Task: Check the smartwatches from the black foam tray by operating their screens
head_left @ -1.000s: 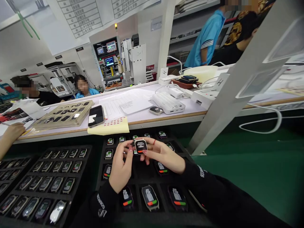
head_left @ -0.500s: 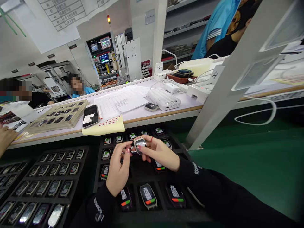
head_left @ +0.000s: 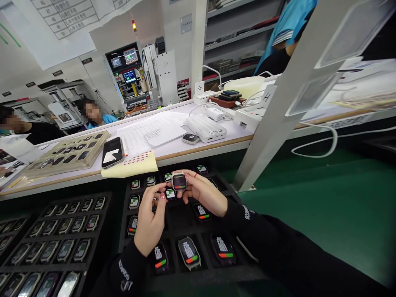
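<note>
left grip point(head_left: 150, 222) loosely curled, empty, fingertips just beside a seated watch point(head_left: 170, 193) | smartwatch point(head_left: 179, 181) raised over black tray point(head_left: 181, 225), screen lit, facing the camera | right grip point(head_left: 204, 196) pinched closed on the smartwatch's sides

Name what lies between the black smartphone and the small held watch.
Head view: a pale yellow red-dotted paper sheet, then a lit watch in the black tray, beside the small held watch.
</note>
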`<state>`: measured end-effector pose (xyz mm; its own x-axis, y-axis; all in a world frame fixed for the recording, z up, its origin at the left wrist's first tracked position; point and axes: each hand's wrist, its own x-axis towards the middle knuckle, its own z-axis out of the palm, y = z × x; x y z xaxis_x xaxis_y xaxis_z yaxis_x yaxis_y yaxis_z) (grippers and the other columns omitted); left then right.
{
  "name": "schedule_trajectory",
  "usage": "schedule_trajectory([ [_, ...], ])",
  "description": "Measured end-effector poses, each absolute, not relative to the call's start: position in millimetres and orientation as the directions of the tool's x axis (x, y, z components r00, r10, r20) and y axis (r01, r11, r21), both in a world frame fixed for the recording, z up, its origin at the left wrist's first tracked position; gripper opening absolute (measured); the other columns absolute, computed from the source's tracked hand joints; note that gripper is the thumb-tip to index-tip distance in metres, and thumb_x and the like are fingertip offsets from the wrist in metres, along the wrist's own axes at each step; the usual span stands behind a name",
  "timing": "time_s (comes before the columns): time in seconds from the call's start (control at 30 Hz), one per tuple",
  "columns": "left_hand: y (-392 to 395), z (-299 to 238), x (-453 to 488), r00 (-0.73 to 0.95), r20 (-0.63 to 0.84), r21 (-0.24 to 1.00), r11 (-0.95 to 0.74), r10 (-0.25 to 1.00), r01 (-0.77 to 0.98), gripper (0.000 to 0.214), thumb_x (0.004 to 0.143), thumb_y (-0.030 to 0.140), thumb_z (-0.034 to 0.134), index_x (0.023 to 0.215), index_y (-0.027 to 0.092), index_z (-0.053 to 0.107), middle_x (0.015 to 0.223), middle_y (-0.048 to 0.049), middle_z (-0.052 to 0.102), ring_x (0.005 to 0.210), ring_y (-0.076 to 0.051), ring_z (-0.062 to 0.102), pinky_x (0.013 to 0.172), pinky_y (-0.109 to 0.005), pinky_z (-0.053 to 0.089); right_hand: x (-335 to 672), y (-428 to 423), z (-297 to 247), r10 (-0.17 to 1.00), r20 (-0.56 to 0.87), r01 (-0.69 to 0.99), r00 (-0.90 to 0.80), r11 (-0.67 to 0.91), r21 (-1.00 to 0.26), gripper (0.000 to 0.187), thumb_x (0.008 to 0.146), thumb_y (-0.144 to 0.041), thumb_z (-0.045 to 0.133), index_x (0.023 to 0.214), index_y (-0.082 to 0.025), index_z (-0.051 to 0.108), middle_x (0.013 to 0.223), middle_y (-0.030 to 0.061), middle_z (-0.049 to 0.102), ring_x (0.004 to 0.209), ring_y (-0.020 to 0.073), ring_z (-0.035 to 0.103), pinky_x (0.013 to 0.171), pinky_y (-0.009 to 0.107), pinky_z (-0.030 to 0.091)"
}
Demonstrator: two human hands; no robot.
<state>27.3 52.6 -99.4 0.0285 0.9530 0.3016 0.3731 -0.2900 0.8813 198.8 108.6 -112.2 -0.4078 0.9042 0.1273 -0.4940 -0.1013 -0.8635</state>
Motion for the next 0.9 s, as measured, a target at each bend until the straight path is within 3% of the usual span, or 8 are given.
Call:
schedule_trajectory([
  [0.73,52.7,-99.5,26.5,0.047,0.327,0.872,-0.321,0.944,0.369,0.023,0.096,0.032,0.045,0.114,0.025,0.058,0.117,-0.0068,0.056,0.091,-0.015,0.059,0.078,-0.028,0.047,198.6,107.7,-111.1,0.909,0.136,-0.482,-0.394,-0.078,-0.873,0.043,0.085,-0.052,0.065,0.111,-0.019,0.06,0.1,0.0114,0.066,0.071,0.0186,0.061,0.052,0.026,0.05],
  [0.9,52.3,-98.9,26.7,0.045,0.32,0.874,-0.313,0.946,0.372,0.023,0.096,0.032,0.046,0.113,0.026,0.058,0.118,-0.0059,0.056,0.092,-0.015,0.058,0.079,-0.028,0.047,198.1,107.0,-112.3,0.89,0.167,-0.42,-0.423,-0.029,-0.907,0.05,0.079,-0.039,0.074,0.12,-0.019,0.055,0.102,0.0099,0.065,0.075,0.0184,0.062,0.053,0.025,0.053],
])
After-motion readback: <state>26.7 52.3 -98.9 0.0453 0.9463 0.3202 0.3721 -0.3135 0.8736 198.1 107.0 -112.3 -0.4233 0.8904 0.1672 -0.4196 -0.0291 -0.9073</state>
